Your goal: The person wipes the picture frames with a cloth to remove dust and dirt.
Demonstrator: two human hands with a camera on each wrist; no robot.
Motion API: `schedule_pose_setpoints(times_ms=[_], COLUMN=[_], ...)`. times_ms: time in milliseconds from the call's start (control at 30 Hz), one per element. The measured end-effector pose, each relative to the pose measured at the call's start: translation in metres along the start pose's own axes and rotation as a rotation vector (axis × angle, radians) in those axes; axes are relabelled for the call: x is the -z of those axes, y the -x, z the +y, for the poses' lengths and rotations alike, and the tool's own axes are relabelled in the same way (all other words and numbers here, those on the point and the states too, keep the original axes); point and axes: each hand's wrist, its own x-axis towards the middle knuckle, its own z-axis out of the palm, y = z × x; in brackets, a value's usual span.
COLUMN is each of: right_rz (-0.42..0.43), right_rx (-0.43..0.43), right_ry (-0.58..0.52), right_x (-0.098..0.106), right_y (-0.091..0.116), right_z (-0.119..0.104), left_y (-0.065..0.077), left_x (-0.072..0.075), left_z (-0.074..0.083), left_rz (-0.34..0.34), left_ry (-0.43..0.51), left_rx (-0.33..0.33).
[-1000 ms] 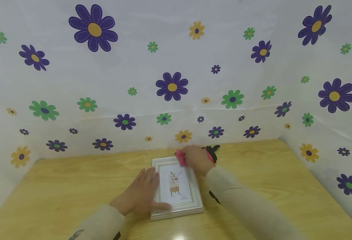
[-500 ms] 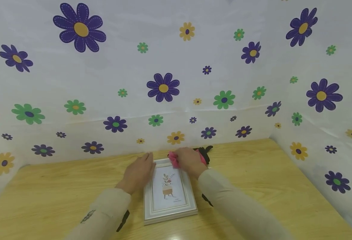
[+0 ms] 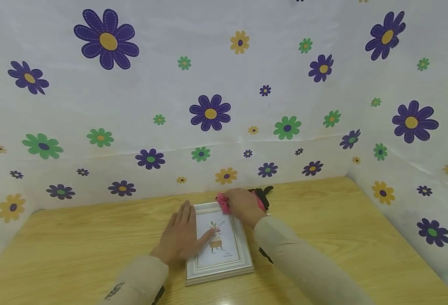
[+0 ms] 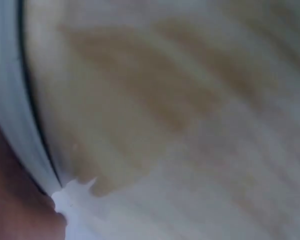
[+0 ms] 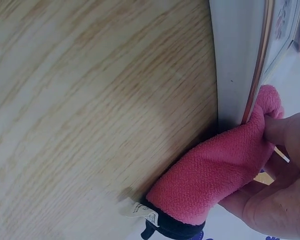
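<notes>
A silver-white picture frame (image 3: 243, 243) with a potted-plant print lies face up on the wooden table. My left hand (image 3: 179, 237) rests along its left side, fingers straight, thumb stretched over the print. In the left wrist view, the frame's side (image 4: 12, 95) and part of the hand (image 4: 20, 205) show, blurred. At the top right corner, my right hand (image 3: 244, 207) holds a pink cloth (image 3: 224, 204) against the frame. The right wrist view shows the terry cloth (image 5: 210, 172) pinched by thumb and fingers, wrapped over the corner, its black end with a white tag hanging loose.
The wooden table (image 3: 94, 237) extends to both sides of the frame. A white flower-printed sheet (image 3: 151, 84) stands behind it, with another panel (image 3: 418, 161) along the right.
My left hand slid up the frame's left edge with its thumb drawn in, then came back slightly with the thumb spread over the print. The right hand stays at the top right corner with the cloth.
</notes>
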Motion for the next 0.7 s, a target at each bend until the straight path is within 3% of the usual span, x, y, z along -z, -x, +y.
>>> schedule_pose_setpoints(times_ms=[233,467,700], right_rz=[-0.028,-0.094,-0.005], right_rx=[-0.007,-0.092,-0.046], right_ry=[-0.043,-0.118,0.001], right_x=[0.005,0.014,0.010], right_y=[0.002,0.011,0.030], right_z=[0.003,0.007,0.012], left_y=[0.003,0.002,0.001], left_x=[-0.006,-0.012,-0.010], left_z=[0.001,0.004,0.001], left_rz=[0.054,0.117,0.128], left_ry=[-0.041,-0.012,-0.064], left_rx=[0.007,-0.011,-0.037])
